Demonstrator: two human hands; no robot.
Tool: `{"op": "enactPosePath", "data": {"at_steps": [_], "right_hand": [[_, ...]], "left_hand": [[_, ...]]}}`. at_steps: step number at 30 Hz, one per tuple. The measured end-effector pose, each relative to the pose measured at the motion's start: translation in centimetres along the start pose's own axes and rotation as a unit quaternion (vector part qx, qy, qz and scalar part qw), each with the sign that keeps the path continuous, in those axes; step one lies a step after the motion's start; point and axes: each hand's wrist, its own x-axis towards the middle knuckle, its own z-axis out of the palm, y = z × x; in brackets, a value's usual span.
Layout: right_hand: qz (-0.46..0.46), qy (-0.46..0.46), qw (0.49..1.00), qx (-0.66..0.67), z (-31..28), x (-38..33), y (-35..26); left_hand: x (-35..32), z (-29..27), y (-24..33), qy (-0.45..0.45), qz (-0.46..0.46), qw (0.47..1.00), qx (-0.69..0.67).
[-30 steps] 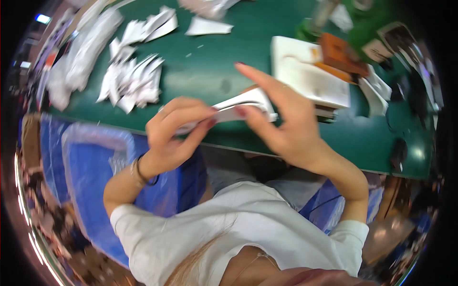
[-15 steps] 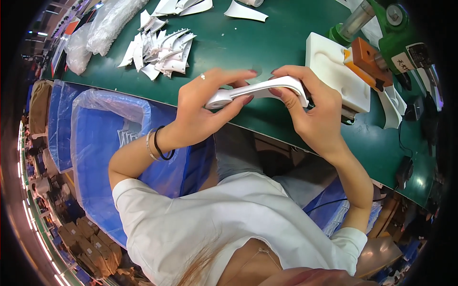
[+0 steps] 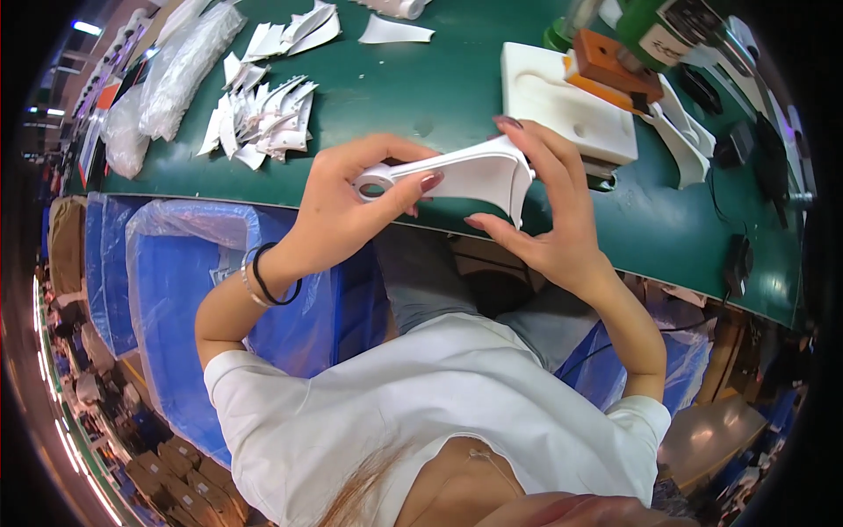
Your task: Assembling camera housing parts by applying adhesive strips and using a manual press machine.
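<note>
Clasping the white flared part (image 3: 481, 183) by its ring end with the left hand (image 3: 341, 200), mid-frame over the bench (image 3: 421, 97) edge; having rolled its broad face into view since earlier, and opened the right hand (image 3: 559, 215) wider around the other end.

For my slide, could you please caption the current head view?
Left hand grips a curved, white, plastic-looking part near its ringed end; right hand touches its flared end.

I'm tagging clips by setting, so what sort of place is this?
Probably a factory workstation: the green bench holds a press-like machine and piled white parts, beside lined blue bins.
</note>
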Motion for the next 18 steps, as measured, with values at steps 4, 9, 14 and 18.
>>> {"op": "enactPosePath", "data": {"at_steps": [4, 9, 14, 18], "right_hand": [[-0.016, 0.018, 0.997, -0.079, -3.2, -0.4, -1.1], [0.063, 0.024, 0.988, -0.142, -6.7, -1.3, -1.2], [0.114, 0.011, 0.964, -0.238, -9.5, -1.7, 1.3], [0.091, 0.012, 0.95, -0.298, -10.2, -0.6, 2.7]], "left_hand": [[1.3, 1.0, 2.0, -0.061, 0.04, 0.997, 0.027], [4.4, 2.8, 2.6, -0.062, 0.142, 0.983, 0.102], [7.0, 4.1, 0.7, -0.081, 0.181, 0.974, 0.107], [9.3, 4.9, -0.9, -0.029, 0.258, 0.954, 0.154]]}}
